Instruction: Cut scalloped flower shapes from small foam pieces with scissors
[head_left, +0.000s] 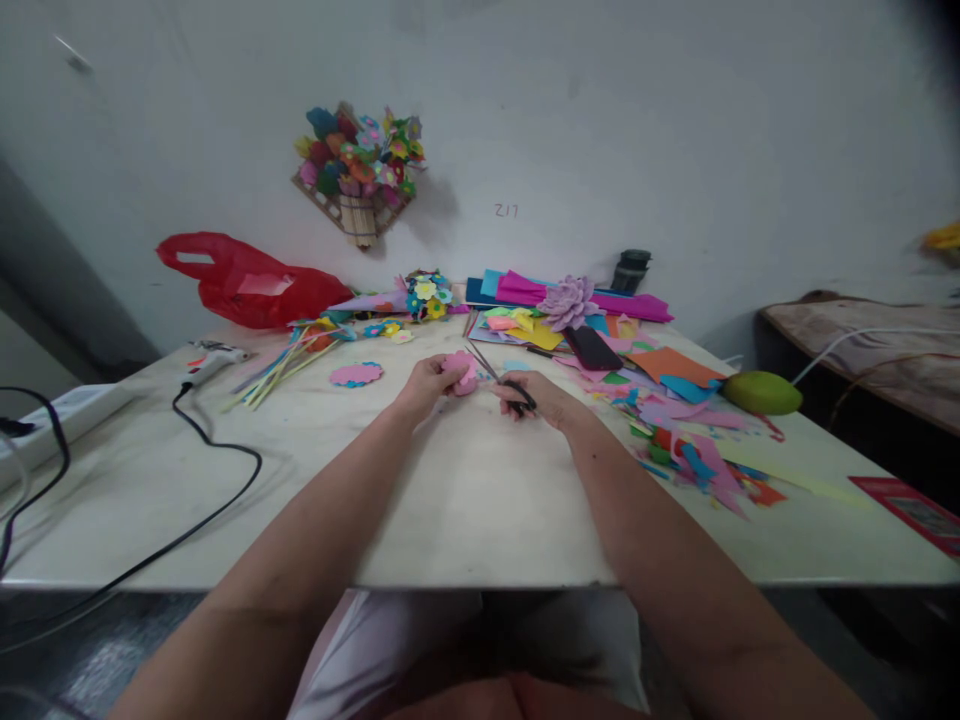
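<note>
Between the thumb and fingers of my left hand (429,388) is a pink scalloped flower cutout (462,372), held just above the white table. My right hand (541,396) grips black-handled scissors (489,366), whose blades point up and left, close to the cutout's right edge. Whether the blades touch it I cannot tell. To the left of my left hand lie pink and blue scalloped pieces (355,375), stacked flat on the table.
A glue gun (214,362) and its black cord lie left, near a white power strip (67,415). Behind are a red plastic bag (255,285) and paper flowers (427,293). At right sit a phone (592,348), coloured scraps (701,462) and a green oval object (763,393).
</note>
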